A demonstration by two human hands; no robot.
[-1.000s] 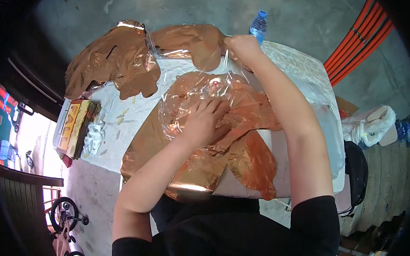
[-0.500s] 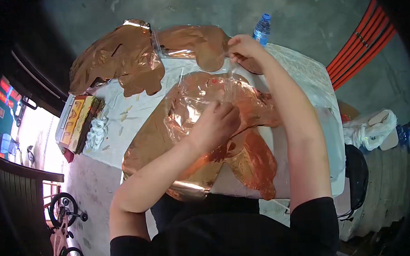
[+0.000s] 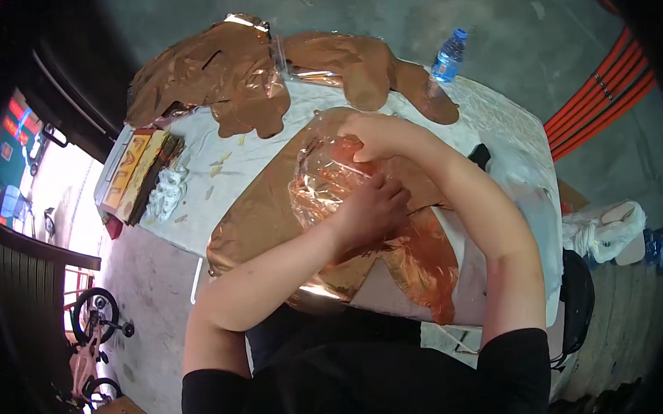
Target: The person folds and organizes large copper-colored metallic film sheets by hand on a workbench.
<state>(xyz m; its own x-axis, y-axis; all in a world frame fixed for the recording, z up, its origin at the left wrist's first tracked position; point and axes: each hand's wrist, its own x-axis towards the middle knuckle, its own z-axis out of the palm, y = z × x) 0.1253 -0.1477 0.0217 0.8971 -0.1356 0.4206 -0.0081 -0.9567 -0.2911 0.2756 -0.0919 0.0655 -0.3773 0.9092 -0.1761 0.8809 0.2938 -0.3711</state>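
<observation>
A large copper-coloured foil sheet (image 3: 260, 188), shaped like a flat foil balloon, lies before me. Crinkled clear plastic film (image 3: 312, 197) rests on top of it. My left hand (image 3: 377, 211) is closed low over the film, its fingertips at the end of a thin pale strip or stick (image 3: 352, 167). What those fingers pinch is too small to tell. My right hand (image 3: 373, 137) reaches across the upper part of the film, thumb and forefinger apart and curved. Part of its fingers is hidden. An orange-copper foil flap (image 3: 423, 266) spreads toward the near edge.
More copper foil shapes (image 3: 248, 85) lie along the table's far side, beside a blue-capped water bottle (image 3: 449, 56). A box (image 3: 130, 175) and crumpled white plastic (image 3: 167, 196) sit at the left. Orange pipes (image 3: 600, 92) run beyond the right edge.
My right hand has come down and left from near the bottle to the clear film. My left hand has shifted slightly right and down. The view has moved a little.
</observation>
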